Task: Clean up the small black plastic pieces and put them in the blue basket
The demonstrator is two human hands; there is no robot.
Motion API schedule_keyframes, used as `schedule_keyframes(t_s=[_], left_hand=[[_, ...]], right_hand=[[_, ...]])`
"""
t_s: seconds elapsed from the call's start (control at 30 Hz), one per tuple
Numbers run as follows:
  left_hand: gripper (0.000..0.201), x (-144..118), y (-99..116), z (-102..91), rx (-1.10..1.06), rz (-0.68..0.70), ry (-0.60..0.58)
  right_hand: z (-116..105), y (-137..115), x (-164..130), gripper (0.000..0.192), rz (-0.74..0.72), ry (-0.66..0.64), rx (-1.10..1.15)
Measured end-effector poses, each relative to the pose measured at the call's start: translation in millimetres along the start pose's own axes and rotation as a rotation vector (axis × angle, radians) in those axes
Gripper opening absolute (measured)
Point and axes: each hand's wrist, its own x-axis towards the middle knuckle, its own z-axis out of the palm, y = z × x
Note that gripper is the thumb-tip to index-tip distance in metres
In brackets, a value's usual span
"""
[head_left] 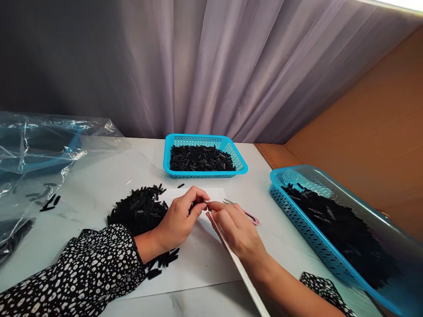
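Observation:
My left hand [180, 216] is closed, pinching small black pieces [197, 203] between thumb and fingers above a white sheet [198, 264]. My right hand [236, 226] is closed too, its fingertips meeting the left ones at a black piece. A long narrow white strip [243, 273] runs from the right fingertips down to the bottom edge; its far end is partly hidden by the fingers. Beside my left wrist lies a heap of short, thin black pieces [139, 209]. Scissors with a pink handle [253, 218] lie partly behind my right hand.
At the back stands a blue basket [205, 175] holding many black pieces. To the right is a larger blue basket [297, 220] with more pieces under a clear cover. A clear plastic bag [59, 141] and several loose pieces [49, 203] are at left. Cardboard [370, 132] rises at right.

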Motion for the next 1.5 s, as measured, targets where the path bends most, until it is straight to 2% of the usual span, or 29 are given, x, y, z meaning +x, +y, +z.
schedule_keyframes(t_s=[0.1,0.2,0.47,0.63,0.8,0.9,1.07,1.37,1.5], left_hand=[[0.005,0,1,0.8,-0.038,-0.051,-0.004],[0.005,-1,2,1.1,-0.067,-0.076,-0.002],[0.006,-1,3,1.5,-0.063,-0.058,-0.004],[0.005,-2,3,1.3,-0.077,-0.069,0.005],[0.007,-3,-1,0.7,-0.070,-0.051,0.037],[0.007,-4,-2,0.6,-0.059,-0.026,0.049],[0.005,-4,-1,1.0,-0.020,0.002,0.056],[0.006,-5,-1,2.3,0.012,0.033,0.049],[0.007,-5,0,1.6,0.023,0.059,0.042]], right_hand=[[-1,-1,2,0.014,0.006,-0.004,0.000],[1,-2,-1,0.012,0.128,0.030,0.072],[6,-3,-4,0.012,0.217,0.092,0.127],[-4,6,0,0.011,0.320,0.104,0.081],[-19,5,1,0.014,0.466,0.057,0.179],[-21,-1,-2,0.007,0.453,0.099,0.235],[-16,-10,-3,0.012,0.343,0.113,0.320],[-16,-9,-2,0.009,0.349,0.091,0.293],[-11,-5,-2,0.008,0.283,0.130,0.277]])
